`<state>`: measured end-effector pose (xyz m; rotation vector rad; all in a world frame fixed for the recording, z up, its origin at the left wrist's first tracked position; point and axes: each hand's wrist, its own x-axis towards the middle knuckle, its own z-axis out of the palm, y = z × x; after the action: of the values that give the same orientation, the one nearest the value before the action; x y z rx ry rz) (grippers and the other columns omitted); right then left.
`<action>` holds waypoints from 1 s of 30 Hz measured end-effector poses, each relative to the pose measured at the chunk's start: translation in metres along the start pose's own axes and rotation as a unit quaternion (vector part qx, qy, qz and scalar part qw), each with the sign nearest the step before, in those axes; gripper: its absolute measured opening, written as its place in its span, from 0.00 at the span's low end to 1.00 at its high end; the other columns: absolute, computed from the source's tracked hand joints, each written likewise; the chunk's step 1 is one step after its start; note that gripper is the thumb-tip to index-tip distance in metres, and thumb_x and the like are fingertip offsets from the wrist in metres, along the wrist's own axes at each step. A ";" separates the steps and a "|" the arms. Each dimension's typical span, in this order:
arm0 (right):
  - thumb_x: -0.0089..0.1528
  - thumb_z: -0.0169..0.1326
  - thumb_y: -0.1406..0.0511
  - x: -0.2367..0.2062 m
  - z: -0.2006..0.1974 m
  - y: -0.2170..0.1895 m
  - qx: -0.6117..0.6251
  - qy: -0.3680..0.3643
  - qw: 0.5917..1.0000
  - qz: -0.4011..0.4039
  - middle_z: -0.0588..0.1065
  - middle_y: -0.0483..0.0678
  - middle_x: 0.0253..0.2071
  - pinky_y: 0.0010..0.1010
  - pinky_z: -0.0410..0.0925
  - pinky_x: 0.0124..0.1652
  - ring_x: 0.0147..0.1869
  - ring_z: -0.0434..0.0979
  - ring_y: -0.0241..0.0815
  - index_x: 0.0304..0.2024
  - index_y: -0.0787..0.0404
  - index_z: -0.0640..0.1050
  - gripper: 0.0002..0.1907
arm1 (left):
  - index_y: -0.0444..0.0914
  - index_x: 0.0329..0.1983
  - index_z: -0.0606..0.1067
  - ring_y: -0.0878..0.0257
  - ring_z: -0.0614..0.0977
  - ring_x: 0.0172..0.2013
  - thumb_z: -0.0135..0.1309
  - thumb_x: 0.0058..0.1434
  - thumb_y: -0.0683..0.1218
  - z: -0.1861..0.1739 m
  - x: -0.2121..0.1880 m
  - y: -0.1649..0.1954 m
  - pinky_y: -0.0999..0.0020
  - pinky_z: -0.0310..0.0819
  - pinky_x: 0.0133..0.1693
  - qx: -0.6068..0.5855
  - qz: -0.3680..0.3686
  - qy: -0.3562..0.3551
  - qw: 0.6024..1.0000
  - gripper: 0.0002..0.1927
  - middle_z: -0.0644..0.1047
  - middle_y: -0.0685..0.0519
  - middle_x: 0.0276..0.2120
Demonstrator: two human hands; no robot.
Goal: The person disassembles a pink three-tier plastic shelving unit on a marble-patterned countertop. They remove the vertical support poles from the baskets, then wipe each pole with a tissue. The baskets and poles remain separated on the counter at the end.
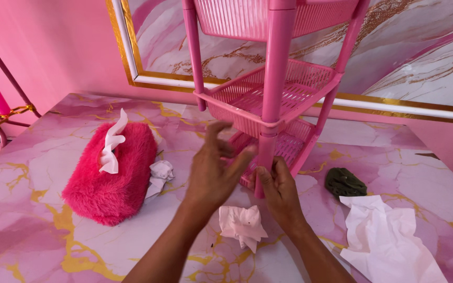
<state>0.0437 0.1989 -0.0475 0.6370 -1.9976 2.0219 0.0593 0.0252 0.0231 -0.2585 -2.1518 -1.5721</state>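
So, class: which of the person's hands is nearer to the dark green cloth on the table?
Right. The right hand grips the rack's front post, left of the green cloth; the left hand is farther left, beyond the post.

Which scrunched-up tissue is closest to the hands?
The crumpled tissue lying just below the hands, between the wrists. The other tissue sits beside the fluffy pink tissue box, and the big sheet lies far right.

Pink wall [53, 47] standing behind, plain and matte. Marbled panel [425, 57] with gold veins hanging on it, edged by a gold-and-white frame [127, 47]. Bench [32, 173] carrying a pink marble pattern veined in gold. Even, soft light falling across everything; no hard shadows showing.
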 end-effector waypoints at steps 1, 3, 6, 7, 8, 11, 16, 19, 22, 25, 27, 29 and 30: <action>0.72 0.47 0.61 0.000 0.001 -0.002 -0.013 -0.001 1.000 -0.009 0.73 0.44 0.31 0.24 0.67 0.34 0.32 0.70 0.30 0.46 0.62 0.69 0.11 | 0.45 0.66 0.61 0.59 0.84 0.34 0.63 0.56 0.59 0.008 0.004 0.013 0.64 0.80 0.37 -0.059 0.031 -0.016 0.998 0.38 0.80 0.48 0.34; 0.72 0.46 0.61 -0.001 0.001 -0.008 -0.021 0.001 0.999 -0.033 0.72 0.44 0.29 0.24 0.65 0.32 0.31 0.69 0.29 0.45 0.62 0.68 0.10 | 0.47 0.72 0.59 0.58 0.84 0.34 0.61 0.58 0.61 0.020 0.012 0.036 0.63 0.80 0.36 -0.074 0.022 -0.048 0.996 0.42 0.79 0.46 0.32; 0.73 0.46 0.61 -0.003 0.003 -0.016 -0.044 0.023 0.997 -0.064 0.70 0.44 0.28 0.24 0.66 0.32 0.30 0.70 0.30 0.43 0.62 0.67 0.10 | 0.48 0.67 0.68 0.49 0.84 0.33 0.59 0.61 0.65 0.026 0.026 0.055 0.54 0.76 0.37 0.035 0.000 -0.051 0.998 0.35 0.80 0.40 0.29; 0.72 0.47 0.61 -0.003 0.004 -0.019 -0.077 0.042 0.994 -0.064 0.70 0.44 0.28 0.24 0.65 0.31 0.30 0.69 0.30 0.42 0.62 0.67 0.10 | 0.45 0.61 0.72 0.48 0.83 0.35 0.58 0.61 0.66 0.027 0.032 0.058 0.53 0.76 0.37 0.055 0.059 -0.023 0.996 0.32 0.80 0.41 0.32; 0.72 0.47 0.61 -0.004 0.005 -0.020 -0.111 0.061 0.990 -0.063 0.69 0.44 0.27 0.24 0.64 0.30 0.29 0.68 0.30 0.42 0.62 0.67 0.11 | 0.42 0.55 0.75 0.47 0.83 0.37 0.58 0.61 0.68 0.028 0.037 0.060 0.51 0.75 0.38 0.075 0.116 0.005 0.990 0.31 0.80 0.42 0.35; 0.72 0.47 0.61 -0.004 0.015 -0.024 -0.058 0.064 0.995 -0.048 0.70 0.45 0.23 0.24 0.65 0.28 0.25 0.69 0.31 0.42 0.61 0.67 0.10 | 0.38 0.52 0.77 0.43 0.81 0.38 0.58 0.59 0.68 0.031 0.045 0.059 0.49 0.75 0.38 0.114 0.150 0.038 0.981 0.32 0.79 0.39 0.33; 0.70 0.50 0.64 0.001 0.038 -0.022 -0.061 0.103 0.990 -0.076 0.71 0.44 0.24 0.25 0.67 0.25 0.24 0.70 0.30 0.40 0.62 0.65 0.09 | 0.38 0.40 0.82 0.50 0.78 0.34 0.57 0.60 0.67 0.031 0.052 0.054 0.56 0.73 0.36 0.049 0.076 0.035 0.995 0.28 0.76 0.43 0.30; 0.69 0.52 0.65 0.008 0.044 -0.019 -0.095 0.104 0.988 -0.063 0.70 0.44 0.24 0.25 0.65 0.23 0.22 0.70 0.30 0.39 0.63 0.65 0.10 | 0.39 0.38 0.84 0.52 0.74 0.37 0.55 0.62 0.67 0.024 0.061 0.045 0.60 0.71 0.39 0.040 0.077 0.029 0.996 0.27 0.76 0.43 0.28; 0.68 0.50 0.65 0.015 0.047 -0.018 -0.075 0.093 0.993 -0.026 0.69 0.43 0.24 0.25 0.64 0.21 0.20 0.67 0.30 0.40 0.62 0.65 0.09 | 0.37 0.40 0.83 0.47 0.71 0.42 0.56 0.62 0.65 0.026 0.070 0.037 0.56 0.65 0.45 0.092 0.125 0.089 0.984 0.26 0.76 0.40 0.30; 0.69 0.47 0.64 0.021 0.049 -0.023 -0.012 0.059 0.998 -0.019 0.68 0.41 0.25 0.24 0.62 0.20 0.21 0.65 0.28 0.44 0.61 0.66 0.07 | 0.43 0.37 0.82 0.43 0.71 0.51 0.52 0.64 0.65 0.030 0.079 0.029 0.50 0.60 0.54 0.259 0.266 0.285 0.884 0.22 0.77 0.35 0.37; 0.70 0.46 0.63 0.024 0.050 -0.030 0.001 0.050 0.999 -0.017 0.67 0.40 0.24 0.23 0.61 0.20 0.20 0.63 0.27 0.46 0.59 0.67 0.08 | 0.42 0.35 0.81 0.46 0.73 0.54 0.50 0.68 0.65 0.035 0.093 0.028 0.50 0.60 0.59 0.196 0.291 0.280 0.893 0.24 0.79 0.37 0.38; 0.69 0.46 0.60 0.026 0.051 -0.037 -0.018 0.053 0.998 0.003 0.65 0.39 0.21 0.23 0.59 0.19 0.19 0.61 0.27 0.49 0.58 0.68 0.10 | 0.32 0.35 0.81 0.52 0.76 0.52 0.50 0.73 0.63 0.039 0.109 0.028 0.53 0.62 0.61 -0.065 0.200 0.096 0.973 0.30 0.81 0.43 0.33; 0.70 0.46 0.58 0.026 0.051 -0.040 -0.019 0.054 0.998 0.017 0.65 0.40 0.21 0.23 0.59 0.19 0.19 0.61 0.28 0.47 0.59 0.69 0.11 | 0.33 0.32 0.78 0.56 0.76 0.43 0.49 0.71 0.63 0.040 0.115 0.027 0.57 0.64 0.50 -0.084 0.143 0.076 0.983 0.29 0.78 0.46 0.29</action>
<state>0.0457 0.1469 -0.0014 0.4789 -1.9925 1.9869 -0.0402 0.0586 0.0899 -0.4650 -1.7796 -1.5523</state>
